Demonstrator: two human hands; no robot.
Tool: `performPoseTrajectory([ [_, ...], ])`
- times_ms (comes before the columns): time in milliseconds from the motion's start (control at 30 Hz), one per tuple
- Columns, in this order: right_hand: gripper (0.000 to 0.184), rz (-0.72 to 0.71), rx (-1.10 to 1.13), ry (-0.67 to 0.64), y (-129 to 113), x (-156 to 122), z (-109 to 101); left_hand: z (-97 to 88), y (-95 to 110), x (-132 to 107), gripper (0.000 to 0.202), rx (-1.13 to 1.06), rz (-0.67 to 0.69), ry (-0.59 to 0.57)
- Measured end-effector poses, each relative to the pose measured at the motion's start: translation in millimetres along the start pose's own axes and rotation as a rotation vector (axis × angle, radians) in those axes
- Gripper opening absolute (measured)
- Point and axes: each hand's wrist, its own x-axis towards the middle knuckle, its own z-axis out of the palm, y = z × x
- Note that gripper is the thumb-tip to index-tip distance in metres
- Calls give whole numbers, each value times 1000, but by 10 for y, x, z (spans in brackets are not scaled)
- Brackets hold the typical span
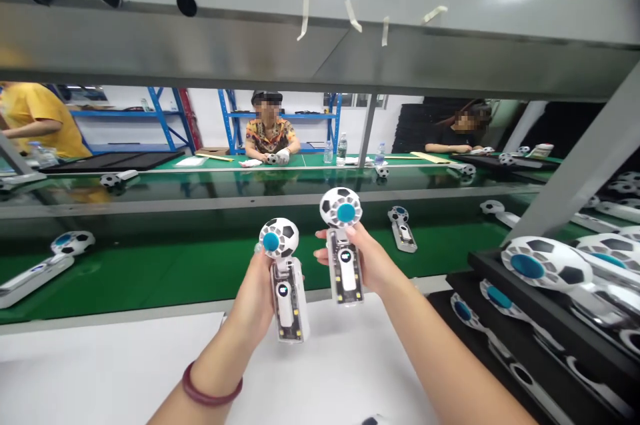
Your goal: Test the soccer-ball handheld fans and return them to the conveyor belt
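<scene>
Lt hand [253, 298] closed round soccer-ball fan [286, 282] | rt hand [363, 258] closed round 2nd fan [344, 245]

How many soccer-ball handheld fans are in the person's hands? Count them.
2: a soccer-ball handheld fan in the left hand, and another fan in the right hand. Both are held upright, heads up.

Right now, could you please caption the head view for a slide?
Left hand holds one soccer-ball handheld fan, right hand another.
</scene>
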Motion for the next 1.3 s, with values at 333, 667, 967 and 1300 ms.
performPoseTrajectory([
  [333,62,-73,32,233,445,136,-21,-191,-358,118,51,407,449,241],
  [667,56,-245,-155,208,967,-97,-296,-369,-613,132,49,563,395,-38],
  [967,52,89,41,128,997,-113,-328,-484,-598,193,55,23,-109,-231],
  [1300,56,133,4,60,1038,-165,-272,-481,-575,161,58,92,-129,-286],
])
